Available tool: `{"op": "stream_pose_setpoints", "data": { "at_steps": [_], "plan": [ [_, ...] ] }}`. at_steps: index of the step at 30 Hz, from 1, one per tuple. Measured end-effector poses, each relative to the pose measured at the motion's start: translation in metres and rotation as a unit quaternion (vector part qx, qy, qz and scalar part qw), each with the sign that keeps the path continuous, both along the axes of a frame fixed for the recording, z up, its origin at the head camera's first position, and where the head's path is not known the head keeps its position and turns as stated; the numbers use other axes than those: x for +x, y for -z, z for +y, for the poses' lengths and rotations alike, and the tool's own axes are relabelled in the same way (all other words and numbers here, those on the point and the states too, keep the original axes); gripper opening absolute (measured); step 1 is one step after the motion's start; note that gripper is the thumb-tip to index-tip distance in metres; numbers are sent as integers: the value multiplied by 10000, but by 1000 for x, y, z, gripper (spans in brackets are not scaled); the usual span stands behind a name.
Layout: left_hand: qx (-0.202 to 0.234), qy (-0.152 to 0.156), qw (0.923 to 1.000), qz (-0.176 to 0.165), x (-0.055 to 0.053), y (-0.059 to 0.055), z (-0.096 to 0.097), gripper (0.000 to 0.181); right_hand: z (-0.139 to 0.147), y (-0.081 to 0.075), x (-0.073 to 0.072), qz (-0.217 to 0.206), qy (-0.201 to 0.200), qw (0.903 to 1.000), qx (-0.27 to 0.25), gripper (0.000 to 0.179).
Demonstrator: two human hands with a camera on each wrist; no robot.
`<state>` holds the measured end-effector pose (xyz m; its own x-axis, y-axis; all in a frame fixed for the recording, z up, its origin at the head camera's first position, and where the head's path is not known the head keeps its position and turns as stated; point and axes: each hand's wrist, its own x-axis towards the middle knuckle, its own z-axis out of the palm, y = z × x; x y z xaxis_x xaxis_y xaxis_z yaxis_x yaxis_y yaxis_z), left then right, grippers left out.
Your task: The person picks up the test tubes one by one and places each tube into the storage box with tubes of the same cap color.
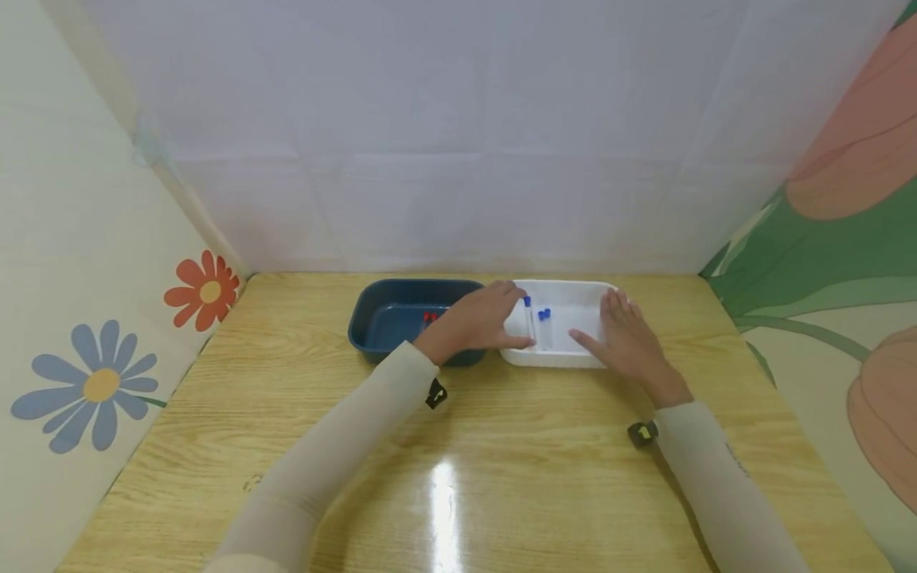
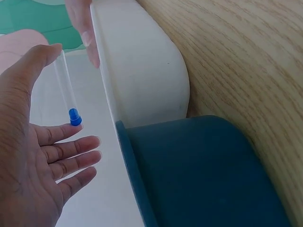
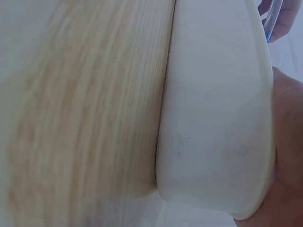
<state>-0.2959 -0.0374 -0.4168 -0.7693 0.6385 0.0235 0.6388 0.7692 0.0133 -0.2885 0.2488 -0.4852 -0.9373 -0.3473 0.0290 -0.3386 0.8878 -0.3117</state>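
In the head view my left hand (image 1: 478, 318) reaches over the left end of a white tray (image 1: 559, 360). Between thumb and index fingertip it pinches a clear test tube (image 2: 65, 82) with a blue cap (image 2: 75, 117) by its two ends; the other fingers are spread. Two more blue-capped tubes (image 1: 544, 315) lie in the tray. My right hand (image 1: 632, 338) rests at the tray's right end, fingers extended and thumb spread inward. From the right wrist, this hand (image 3: 289, 137) shows partly behind the tray's rim, and its fingers are mostly hidden.
A dark blue bin (image 1: 380, 310) stands against the tray's left side, with red-capped tubes (image 1: 430, 317) inside, partly covered by my left arm. Both containers sit on a wooden table (image 1: 537, 446), near a white sheet (image 1: 458, 159) at the back.
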Motion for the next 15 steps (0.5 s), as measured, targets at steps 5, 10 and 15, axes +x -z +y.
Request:
{"op": "stream_pose_setpoints", "data": {
  "at_steps": [5, 10, 15],
  "plan": [
    [-32, -61, 9999, -113, -4, 2, 2, 95, 1, 1, -1, -9, 14, 10000, 15, 108],
    [-65, -77, 9998, -159, -9, 5, 5, 95, 1, 1, 0, 9, 26, 10000, 10, 107],
    [-85, -111, 9997, -184, -14, 11, 8, 95, 0, -1, 1, -4, 45, 10000, 6, 108]
  ]
}}
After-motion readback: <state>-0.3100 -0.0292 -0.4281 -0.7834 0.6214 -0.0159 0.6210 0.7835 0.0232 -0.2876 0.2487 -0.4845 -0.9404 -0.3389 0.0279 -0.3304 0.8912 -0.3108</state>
